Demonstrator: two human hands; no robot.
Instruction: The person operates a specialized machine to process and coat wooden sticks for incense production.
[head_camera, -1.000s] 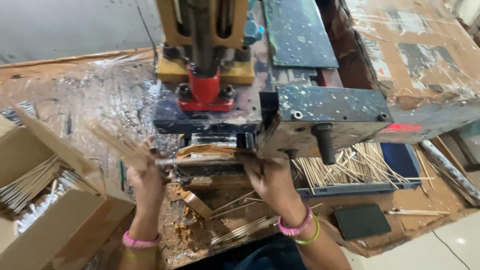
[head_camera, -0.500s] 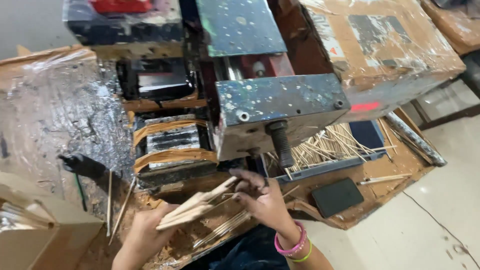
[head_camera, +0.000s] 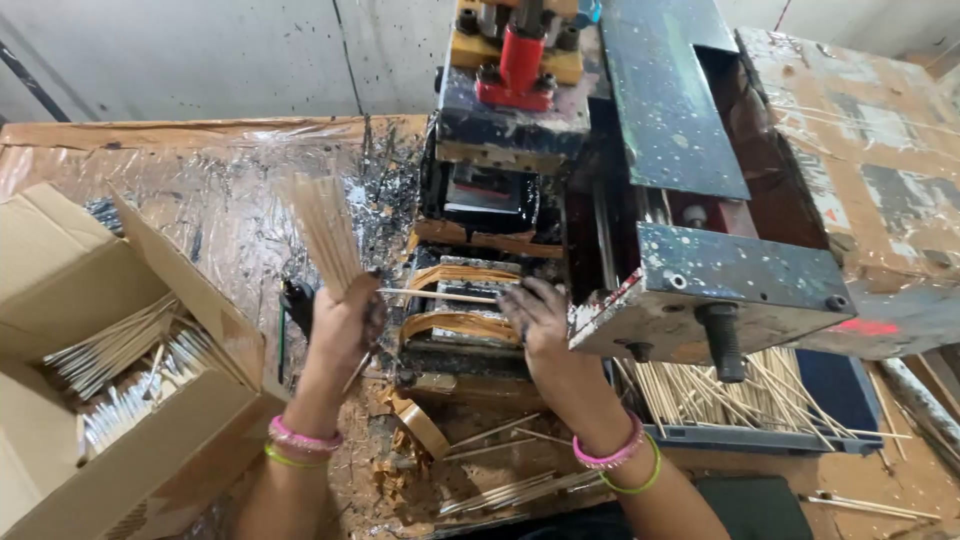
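My left hand (head_camera: 340, 325) grips a bundle of thin wooden sticks (head_camera: 322, 228) that fans upward and to the left. One single stick (head_camera: 440, 294) lies across the machine's feed slot between my hands. My right hand (head_camera: 538, 318) rests with fingers down on the feed area of the paint-spattered machine (head_camera: 590, 150), its fingertips at the stick's right end. Both wrists wear pink and yellow-green bangles.
An open cardboard box (head_camera: 60, 270) with several finished sticks stands at the left. A tray of loose sticks (head_camera: 730, 400) lies under the machine's right block. Scattered sticks and tape scraps (head_camera: 500, 480) litter the front edge. Plastic-covered cardboard (head_camera: 200, 170) lines the table.
The view swung back up to the machine. My left hand lifted the stick bundle from low near my lap to upright. My right hand moved up onto the feed slot.
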